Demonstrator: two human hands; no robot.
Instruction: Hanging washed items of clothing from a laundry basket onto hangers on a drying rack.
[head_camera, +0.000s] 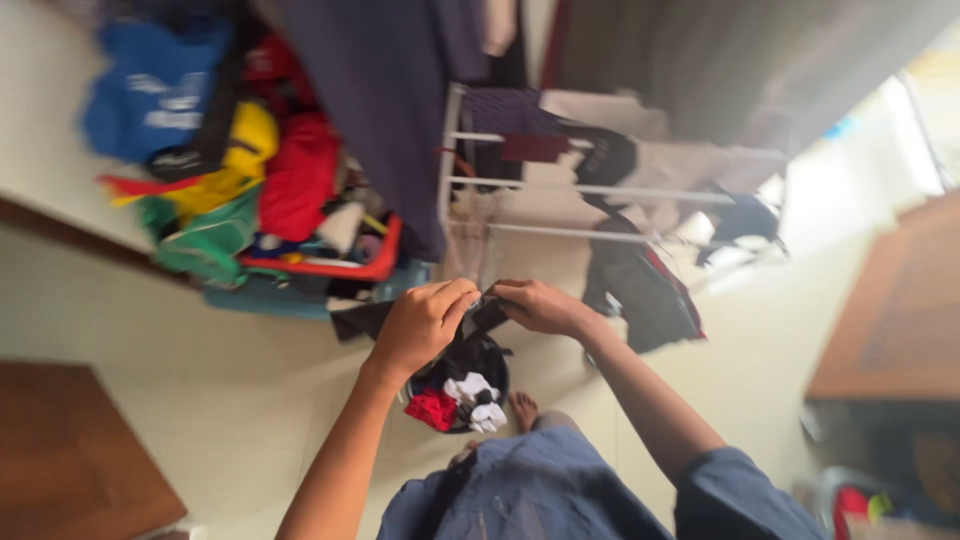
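My left hand (418, 322) and my right hand (540, 305) meet in the middle of the view, both pinching a small dark piece of clothing (483, 312) between them. Directly below the hands stands a dark laundry basket (497, 360) with red, white and black items inside. Behind the hands is a white drying rack (590, 190) with dark garments draped over its rails. My bare foot (522, 408) shows beside the basket, above my blue clothing.
A heap of colourful bags and clothes (250, 170) fills a red and teal crate at the left. A large dark garment (390, 100) hangs at the top. Wooden furniture (70, 450) sits at the lower left and another piece (900, 310) at the right. The floor is pale tile.
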